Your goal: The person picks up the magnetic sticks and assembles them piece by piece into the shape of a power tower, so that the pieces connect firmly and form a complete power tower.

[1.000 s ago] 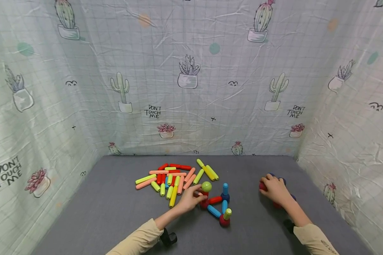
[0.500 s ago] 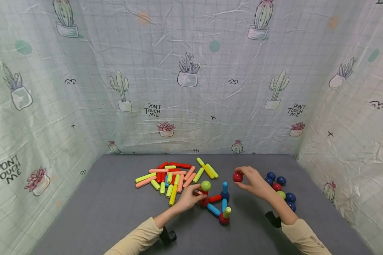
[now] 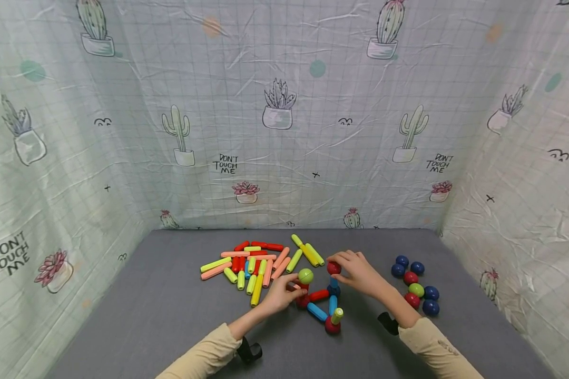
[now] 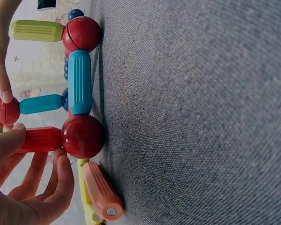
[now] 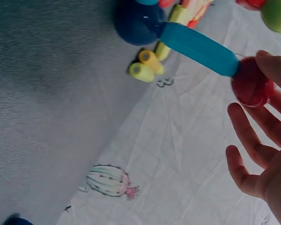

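A triangle of magnetic rods and balls stands on the table, its base made of a lying red rod [image 3: 320,295] and two blue rods [image 3: 317,312]. My left hand [image 3: 276,296] pinches the upright red rod [image 4: 42,139], which has a green ball [image 3: 305,276] on top. My right hand [image 3: 362,275] holds a red ball [image 5: 250,82] between thumb and fingers, at the top end of the upright blue rod [image 5: 196,47]. That rod rises from a dark blue ball [image 5: 139,21]. On the front red ball [image 3: 332,326], a yellow-green rod [image 3: 337,316] stands with a bare top.
Left of the triangle lies a loose pile of rods [image 3: 267,273] in salmon, red, yellow and green. To the right is a cluster of blue, red and green balls [image 3: 415,290]. A cactus-print curtain [image 3: 284,173] closes off the back and sides of the grey table [image 3: 137,316].
From the ball cluster, my right hand has carried a red ball left to the top of the upright blue rod. My left hand keeps its hold on the red rod.
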The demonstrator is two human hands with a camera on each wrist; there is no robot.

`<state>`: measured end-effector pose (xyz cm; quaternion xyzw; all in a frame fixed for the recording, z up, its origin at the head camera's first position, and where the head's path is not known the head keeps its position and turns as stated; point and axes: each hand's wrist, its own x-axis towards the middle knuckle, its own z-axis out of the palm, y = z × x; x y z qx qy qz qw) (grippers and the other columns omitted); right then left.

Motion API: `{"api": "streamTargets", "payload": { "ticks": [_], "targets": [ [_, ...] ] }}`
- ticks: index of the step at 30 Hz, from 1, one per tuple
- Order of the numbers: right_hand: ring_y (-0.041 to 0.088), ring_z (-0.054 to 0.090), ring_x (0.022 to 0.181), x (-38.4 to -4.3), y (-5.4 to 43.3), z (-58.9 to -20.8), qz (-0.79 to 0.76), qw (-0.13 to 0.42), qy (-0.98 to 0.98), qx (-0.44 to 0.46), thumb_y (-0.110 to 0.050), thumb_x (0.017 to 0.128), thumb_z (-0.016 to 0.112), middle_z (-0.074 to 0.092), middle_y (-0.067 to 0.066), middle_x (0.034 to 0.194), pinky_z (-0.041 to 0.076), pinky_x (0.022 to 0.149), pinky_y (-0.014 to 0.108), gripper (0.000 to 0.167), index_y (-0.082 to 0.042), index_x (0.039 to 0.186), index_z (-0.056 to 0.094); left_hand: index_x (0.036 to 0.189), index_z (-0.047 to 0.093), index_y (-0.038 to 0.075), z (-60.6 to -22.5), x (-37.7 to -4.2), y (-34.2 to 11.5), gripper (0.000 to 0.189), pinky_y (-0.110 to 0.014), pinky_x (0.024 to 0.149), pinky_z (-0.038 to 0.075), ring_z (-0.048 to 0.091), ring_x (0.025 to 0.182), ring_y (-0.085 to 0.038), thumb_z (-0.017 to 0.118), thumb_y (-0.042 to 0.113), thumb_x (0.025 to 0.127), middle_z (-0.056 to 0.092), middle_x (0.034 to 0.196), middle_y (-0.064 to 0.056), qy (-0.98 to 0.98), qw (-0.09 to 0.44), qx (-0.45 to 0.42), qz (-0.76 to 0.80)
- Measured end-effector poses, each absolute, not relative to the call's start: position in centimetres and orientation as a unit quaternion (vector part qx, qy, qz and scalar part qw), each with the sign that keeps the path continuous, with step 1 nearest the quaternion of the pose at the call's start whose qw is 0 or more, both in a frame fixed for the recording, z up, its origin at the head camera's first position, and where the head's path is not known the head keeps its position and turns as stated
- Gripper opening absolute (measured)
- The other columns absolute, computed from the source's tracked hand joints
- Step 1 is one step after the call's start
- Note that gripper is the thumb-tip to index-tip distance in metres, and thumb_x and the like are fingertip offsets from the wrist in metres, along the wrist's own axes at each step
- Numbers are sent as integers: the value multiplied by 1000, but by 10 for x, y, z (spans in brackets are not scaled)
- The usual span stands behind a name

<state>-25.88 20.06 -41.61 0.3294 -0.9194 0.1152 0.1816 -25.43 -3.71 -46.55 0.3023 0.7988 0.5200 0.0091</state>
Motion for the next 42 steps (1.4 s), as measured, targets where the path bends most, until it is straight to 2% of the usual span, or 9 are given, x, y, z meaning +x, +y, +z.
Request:
{"api": "streamTargets", "payload": {
  "ticks": [3,7,14,21,25,29,35,38,42],
  "targets": [
    [19,54,93,-260,203,-421,112,198,-917,326,-22,76,70,62,2,104,39,75,36,37,-12,110,59,106,60,-1,-466,-254,-37,26,-26,68,51,62,75,-31,62,7,82,63,96,-18,797,5,305,521],
    [18,55,93,-261,207,-424,124,217,-912,325,-21,75,71,62,2,104,39,74,35,38,-12,110,59,105,61,1,-476,-261,-37,25,-25,68,51,61,74,-29,63,11,81,63,95,-16,796,-7,311,520],
    [17,54,94,-259,212,-425,134,218,-911,324,-21,74,72,61,1,104,38,74,34,37,-14,108,59,104,61,1,-476,-261,-37,25,-19,65,49,62,74,-26,63,11,81,63,95,-16,798,-1,306,520],
    [16,54,95,-257,221,-426,151,207,-915,313,-29,77,69,59,0,109,39,76,37,44,-16,116,55,106,60,0,-476,-261,-38,27,-23,68,51,62,76,-29,63,10,81,63,97,-17,797,-3,312,517],
    [18,55,94,-259,241,-431,171,216,-923,269,-29,82,63,59,2,109,39,78,41,40,-16,118,54,108,60,1,-476,-261,-37,28,-19,66,50,62,78,-29,62,12,82,63,98,-17,804,2,304,511],
    [25,54,95,-265,272,-439,123,236,-938,221,-23,84,61,61,6,104,39,77,46,31,-12,112,58,109,60,2,-475,-260,-36,29,-17,65,48,62,79,-28,62,14,83,63,99,-15,807,8,294,512],
    [30,53,90,-276,314,-454,25,247,-950,188,-17,79,65,61,10,100,37,70,46,30,-8,107,59,107,60,2,-474,-259,-36,27,-17,66,48,62,80,-28,62,14,82,63,98,-15,806,8,295,514],
    [30,52,87,-280,328,-459,-4,241,-953,184,-15,77,67,60,10,97,36,66,45,30,-8,105,60,106,60,3,-474,-260,-36,27,-17,67,48,62,80,-28,62,13,82,63,98,-15,806,5,295,513],
    [31,50,84,-283,339,-462,-27,204,-962,179,-16,77,67,58,12,95,34,62,43,32,-7,107,59,107,60,2,-471,-257,-35,26,-18,65,49,62,80,-29,62,11,83,63,99,-16,809,5,293,509]
  ]
}}
